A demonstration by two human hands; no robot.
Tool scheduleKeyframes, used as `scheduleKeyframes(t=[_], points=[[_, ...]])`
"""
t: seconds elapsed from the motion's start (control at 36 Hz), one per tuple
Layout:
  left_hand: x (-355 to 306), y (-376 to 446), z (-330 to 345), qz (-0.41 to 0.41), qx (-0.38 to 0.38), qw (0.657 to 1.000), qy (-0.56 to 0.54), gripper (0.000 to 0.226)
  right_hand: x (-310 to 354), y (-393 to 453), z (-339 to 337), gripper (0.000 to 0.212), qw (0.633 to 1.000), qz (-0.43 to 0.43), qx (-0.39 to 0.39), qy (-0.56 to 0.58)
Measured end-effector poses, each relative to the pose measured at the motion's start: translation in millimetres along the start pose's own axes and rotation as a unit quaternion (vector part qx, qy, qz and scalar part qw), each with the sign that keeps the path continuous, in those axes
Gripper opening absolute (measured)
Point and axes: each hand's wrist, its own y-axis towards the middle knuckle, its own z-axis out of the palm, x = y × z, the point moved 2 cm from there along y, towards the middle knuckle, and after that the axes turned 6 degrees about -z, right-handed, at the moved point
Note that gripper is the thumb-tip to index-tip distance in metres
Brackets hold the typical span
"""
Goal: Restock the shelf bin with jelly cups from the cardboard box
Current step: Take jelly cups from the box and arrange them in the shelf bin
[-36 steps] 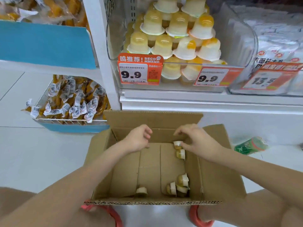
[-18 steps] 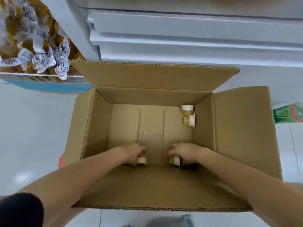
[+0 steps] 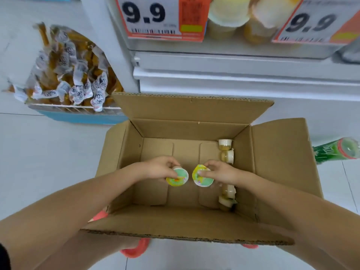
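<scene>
since half a second ago, one jelly cup (image 3: pixel 177 179) has been lifted off the cardboard box (image 3: pixel 187 219) floor in the left hand (image 3: pixel 162 168), another (image 3: pixel 202 179) in the right hand (image 3: pixel 220 172); transfer to the shelf bin (image 3: pixel 224 46) is judged next.

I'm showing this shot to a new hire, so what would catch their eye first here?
First, the two hands over the open brown cardboard box: the left hand and right hand each grip a small jelly cup with a yellow-green foil lid. Next, the big orange-and-white 9.9 price tags on the shelf edge above.
</scene>
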Motion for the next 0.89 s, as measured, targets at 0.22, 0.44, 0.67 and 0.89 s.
scheduleKeyframes(t=[0.22, 0.44, 0.67, 0.89], points=[[-97, -150, -62, 0.221, -0.202, 0.954, 0.025, 0.028, 141, -105, -26, 0.030, 0.982, -0.185, -0.029, -0.017], [-160, -277, -100, 0.455, -0.563, 0.684, 0.087, 0.047, 252, -231, -71, 0.023, 0.842, -0.465, -0.268, -0.052], [-185, -256, -141, 0.400, -0.596, 0.673, 0.180, 0.031, 302, -217, -100, 0.030, 0.753, -0.514, -0.410, -0.009], [-185, -244, -155, 0.391, -0.611, 0.669, 0.160, 0.029, 319, -161, -98, 0.040, 0.768, -0.478, -0.422, -0.064]])
